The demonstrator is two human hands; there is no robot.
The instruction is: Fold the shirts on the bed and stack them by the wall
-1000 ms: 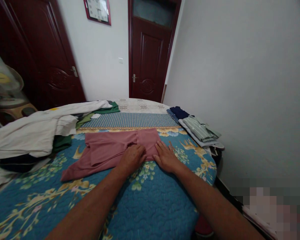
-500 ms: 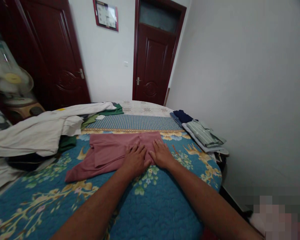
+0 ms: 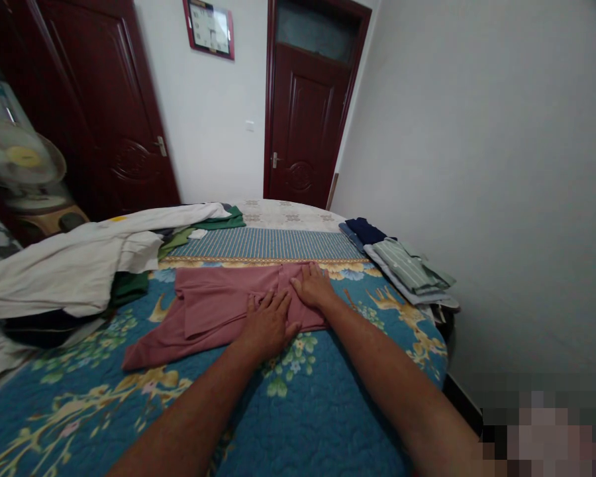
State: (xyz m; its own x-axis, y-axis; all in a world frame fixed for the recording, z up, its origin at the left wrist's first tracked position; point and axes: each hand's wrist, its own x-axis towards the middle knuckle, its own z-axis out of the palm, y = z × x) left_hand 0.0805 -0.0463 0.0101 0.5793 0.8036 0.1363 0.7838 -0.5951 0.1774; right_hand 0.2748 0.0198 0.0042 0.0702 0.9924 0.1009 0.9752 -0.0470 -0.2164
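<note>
A dusty-pink garment (image 3: pixel 218 298), partly folded, lies flat on the blue floral bedspread (image 3: pixel 298 424). One loose part of it slants out toward the lower left. My left hand (image 3: pixel 269 326) rests palm down near its middle, fingers spread. Higher and to the right, my right hand (image 3: pixel 312 286) lies flat on the same cloth near its far edge, fingers stretched forward. Neither hand grips anything. The cloth under both palms is hidden.
Left of the pink garment is a loose heap of white clothes (image 3: pixel 69 265), with dark and green pieces underneath. Folded clothes (image 3: pixel 402 265) are stacked at the right edge by the wall. A fan (image 3: pixel 24 156) stands at the far left.
My right hand has slid forward over the pink cloth toward its far edge. My left hand stays on the middle with little movement.
</note>
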